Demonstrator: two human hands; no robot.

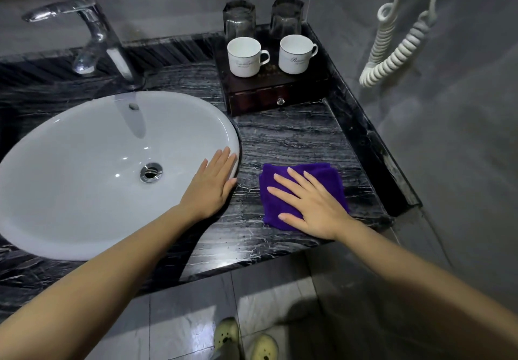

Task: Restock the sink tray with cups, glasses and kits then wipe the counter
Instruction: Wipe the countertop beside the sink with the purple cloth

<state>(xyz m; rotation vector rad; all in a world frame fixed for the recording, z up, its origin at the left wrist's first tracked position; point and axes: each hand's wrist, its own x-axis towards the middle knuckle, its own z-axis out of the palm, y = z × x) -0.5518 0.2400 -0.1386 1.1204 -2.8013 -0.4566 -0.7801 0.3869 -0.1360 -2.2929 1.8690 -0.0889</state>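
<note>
A folded purple cloth lies on the black marble counter, right of the basin. My right hand presses flat on it with fingers spread. My left hand rests flat on the right rim of the white sink. At the back stands a dark wooden tray box with a small drawer knob. Two white cups stand upright on it, and behind them two glasses sit upside down.
A chrome faucet rises behind the basin. A white coiled cord hangs on the grey wall at right. A raised marble ledge borders the counter's right side. Light slippers show on the tiled floor below.
</note>
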